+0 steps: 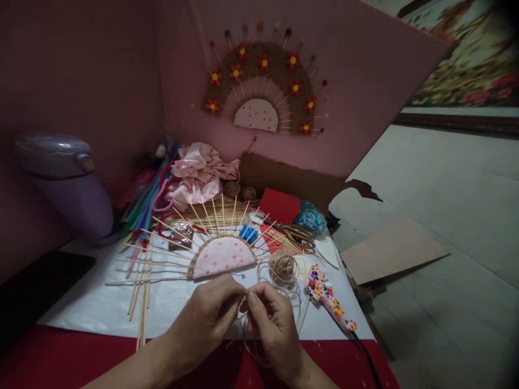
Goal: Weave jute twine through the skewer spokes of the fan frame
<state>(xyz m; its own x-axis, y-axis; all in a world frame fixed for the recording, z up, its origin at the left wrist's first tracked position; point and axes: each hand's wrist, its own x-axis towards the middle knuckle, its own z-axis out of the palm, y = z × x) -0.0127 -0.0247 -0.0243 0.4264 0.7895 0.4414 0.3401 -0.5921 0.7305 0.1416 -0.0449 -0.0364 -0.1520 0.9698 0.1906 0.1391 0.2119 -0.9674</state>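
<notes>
Pinching thin twine (247, 293) at nearly meeting fingertips, left hand (211, 310) and right hand (273, 319) both closed. Twine ball (283, 265) just beyond right hand; flowered glue gun (329, 300) to its right. Stick-rayed half circle (223, 256) just beyond left hand.
</notes>
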